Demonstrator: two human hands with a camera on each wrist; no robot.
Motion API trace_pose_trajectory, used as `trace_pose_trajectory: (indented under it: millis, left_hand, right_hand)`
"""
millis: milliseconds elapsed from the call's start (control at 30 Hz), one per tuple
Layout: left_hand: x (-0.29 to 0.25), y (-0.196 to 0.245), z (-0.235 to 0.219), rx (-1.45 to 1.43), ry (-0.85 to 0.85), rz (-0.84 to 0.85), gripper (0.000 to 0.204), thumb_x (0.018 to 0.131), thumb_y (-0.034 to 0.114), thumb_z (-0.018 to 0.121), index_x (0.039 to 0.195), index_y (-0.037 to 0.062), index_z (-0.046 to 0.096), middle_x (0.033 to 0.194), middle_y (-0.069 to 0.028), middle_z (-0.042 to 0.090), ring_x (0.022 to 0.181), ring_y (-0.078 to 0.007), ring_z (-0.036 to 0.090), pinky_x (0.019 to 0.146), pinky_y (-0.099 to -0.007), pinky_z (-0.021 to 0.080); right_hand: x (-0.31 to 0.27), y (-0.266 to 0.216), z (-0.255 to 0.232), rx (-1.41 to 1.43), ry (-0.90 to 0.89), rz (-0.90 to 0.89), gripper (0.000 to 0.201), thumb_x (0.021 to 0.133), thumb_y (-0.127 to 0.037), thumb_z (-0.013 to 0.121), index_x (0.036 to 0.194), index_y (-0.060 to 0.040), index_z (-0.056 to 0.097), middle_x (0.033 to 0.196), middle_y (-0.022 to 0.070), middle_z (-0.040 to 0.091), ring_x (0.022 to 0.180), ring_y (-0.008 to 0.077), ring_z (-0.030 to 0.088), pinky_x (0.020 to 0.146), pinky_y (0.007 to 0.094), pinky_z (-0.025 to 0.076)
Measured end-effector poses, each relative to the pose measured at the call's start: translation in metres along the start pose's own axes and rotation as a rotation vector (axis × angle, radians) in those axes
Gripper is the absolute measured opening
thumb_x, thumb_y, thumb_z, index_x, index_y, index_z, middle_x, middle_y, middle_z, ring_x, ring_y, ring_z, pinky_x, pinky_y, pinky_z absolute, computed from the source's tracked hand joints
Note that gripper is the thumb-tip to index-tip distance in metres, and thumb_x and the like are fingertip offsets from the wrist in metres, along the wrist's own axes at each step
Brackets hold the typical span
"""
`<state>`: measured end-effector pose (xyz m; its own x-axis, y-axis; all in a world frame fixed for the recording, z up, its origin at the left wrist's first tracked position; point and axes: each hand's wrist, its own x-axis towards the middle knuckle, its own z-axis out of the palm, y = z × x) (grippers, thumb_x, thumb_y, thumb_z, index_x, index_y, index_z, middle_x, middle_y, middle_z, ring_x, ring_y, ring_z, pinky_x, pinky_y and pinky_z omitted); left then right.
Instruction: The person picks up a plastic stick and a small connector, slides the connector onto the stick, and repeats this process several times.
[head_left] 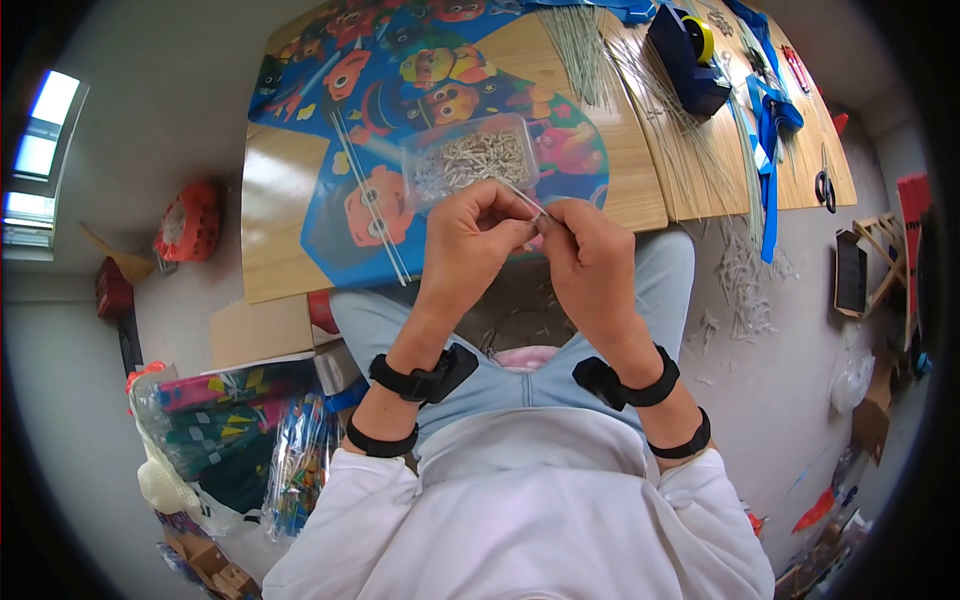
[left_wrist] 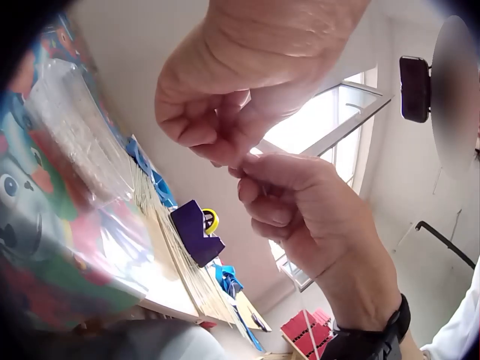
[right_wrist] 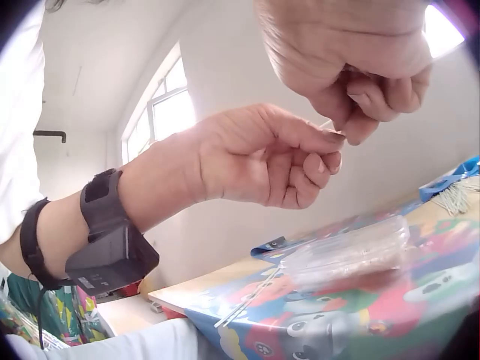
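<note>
Fingertips of both hands meet above the table's front edge. My left hand (head_left: 468, 245), also in the left wrist view (left_wrist: 255, 67), pinches a thin pale strand (head_left: 524, 199) between thumb and curled fingers. My right hand (head_left: 598, 250), seen in the right wrist view (right_wrist: 349, 52), pinches at the strand's near end, touching the left fingertips; any small piece there is hidden. Just behind the hands stands a clear plastic box (head_left: 408, 160) of small whitish pieces (head_left: 475, 155). Two long pale strands (head_left: 365, 190) lie left of the box on the printed cover (head_left: 340, 215).
Bundles of thin strands (head_left: 582, 60), a tape dispenser (head_left: 690, 65) with yellow tape, blue ribbon (head_left: 768, 180) and black-handled scissors (head_left: 824, 190) lie on the right of the table. Small whitish pieces (head_left: 745, 300) are scattered on the floor to the right.
</note>
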<state>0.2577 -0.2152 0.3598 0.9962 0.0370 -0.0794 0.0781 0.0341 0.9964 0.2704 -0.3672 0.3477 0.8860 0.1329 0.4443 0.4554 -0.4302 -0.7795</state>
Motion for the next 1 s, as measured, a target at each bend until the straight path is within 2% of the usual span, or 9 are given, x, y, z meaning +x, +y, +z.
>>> trace_pose_trajectory:
  millis: [67,167,267,367,467,600,767,867,1000]
  left_hand:
    - [-0.001,-0.004,-0.002,-0.050,-0.013,0.003,0.010,0.085,-0.002,0.069,0.094,-0.0002,0.068,0.089,-0.0050,0.070,0.078,-0.0084,0.065,0.066,-0.0222,0.053]
    - [-0.006,-0.002,0.001,-0.272,0.032,0.016,0.014,0.086,-0.001,0.070,0.100,-0.0002,0.067,0.094,-0.0057,0.070,0.082,-0.0098,0.066,0.070,-0.0227,0.054]
    - [-0.008,-0.008,0.001,-0.402,0.048,-0.046,0.017,0.085,-0.001,0.072,0.101,-0.0017,0.066,0.094,-0.0075,0.071,0.082,-0.0114,0.066,0.074,-0.0249,0.055]
    - [-0.009,-0.015,0.008,-0.589,-0.014,-0.027,0.015,0.086,-0.001,0.072,0.101,-0.0014,0.066,0.094,-0.0079,0.071,0.083,-0.0127,0.067,0.075,-0.0256,0.055]
    - [-0.009,-0.018,0.013,-0.648,0.006,-0.011,0.014,0.088,-0.001,0.071,0.101,-0.0009,0.066,0.094,-0.0081,0.071,0.083,-0.0133,0.067,0.075,-0.0256,0.055]
    - [-0.007,-0.018,0.006,-0.663,0.032,-0.017,0.012,0.089,0.001,0.071,0.099,0.0006,0.065,0.093,-0.0090,0.071,0.081,-0.0155,0.068,0.074,-0.0267,0.057]
    - [-0.007,-0.021,-0.020,-0.602,0.085,-0.028,0.011,0.089,0.001,0.070,0.097,0.0013,0.064,0.093,-0.0096,0.069,0.082,-0.0183,0.069,0.074,-0.0279,0.059]
    - [-0.008,-0.023,-0.025,-0.601,0.110,-0.041,0.012,0.088,-0.001,0.071,0.098,0.0005,0.065,0.093,-0.0096,0.069,0.083,-0.0193,0.071,0.074,-0.0274,0.060]
    - [-0.010,-0.022,-0.026,-0.587,0.133,-0.066,0.012,0.087,-0.003,0.070,0.098,-0.0002,0.066,0.093,-0.0098,0.069,0.085,-0.0200,0.071,0.073,-0.0274,0.061]
  right_hand:
    - [-0.003,0.000,-0.001,0.131,-0.051,0.145,0.005,0.087,-0.002,0.063,0.082,-0.0006,0.062,0.069,0.0127,0.063,0.058,0.0258,0.062,0.052,0.0330,0.045]
    - [0.001,-0.010,-0.007,0.340,-0.064,0.353,0.008,0.089,-0.003,0.062,0.084,0.0019,0.064,0.065,0.0066,0.061,0.058,0.0127,0.059,0.053,0.0271,0.044]
    - [0.002,-0.010,-0.008,0.498,-0.050,0.431,0.010,0.091,-0.005,0.062,0.087,0.0028,0.066,0.064,0.0015,0.059,0.061,0.0049,0.054,0.055,0.0237,0.043]
    - [0.000,-0.008,-0.003,0.593,-0.061,0.437,0.010,0.091,-0.006,0.062,0.088,0.0029,0.066,0.065,0.0018,0.061,0.061,0.0053,0.055,0.055,0.0230,0.043]
    - [-0.001,-0.011,-0.003,0.588,-0.081,0.476,0.011,0.092,-0.006,0.062,0.088,0.0032,0.066,0.066,0.0024,0.061,0.062,0.0057,0.056,0.056,0.0229,0.044]
    - [0.001,-0.020,-0.011,0.375,-0.085,0.319,0.008,0.090,-0.001,0.062,0.095,0.0011,0.068,0.066,0.0072,0.061,0.061,0.0110,0.059,0.056,0.0257,0.046]
    - [-0.004,-0.022,-0.027,0.106,-0.081,0.051,0.023,0.085,0.007,0.062,0.105,-0.0027,0.070,0.073,0.0138,0.063,0.060,0.0244,0.061,0.057,0.0308,0.048]
    - [-0.012,-0.017,-0.036,0.055,-0.181,0.038,0.028,0.082,0.010,0.063,0.106,-0.0026,0.070,0.075,0.0143,0.064,0.063,0.0279,0.062,0.057,0.0325,0.048]
    - [-0.015,-0.016,-0.039,0.046,-0.194,0.043,0.032,0.080,0.010,0.064,0.107,-0.0031,0.071,0.073,0.0140,0.062,0.063,0.0283,0.063,0.057,0.0337,0.048]
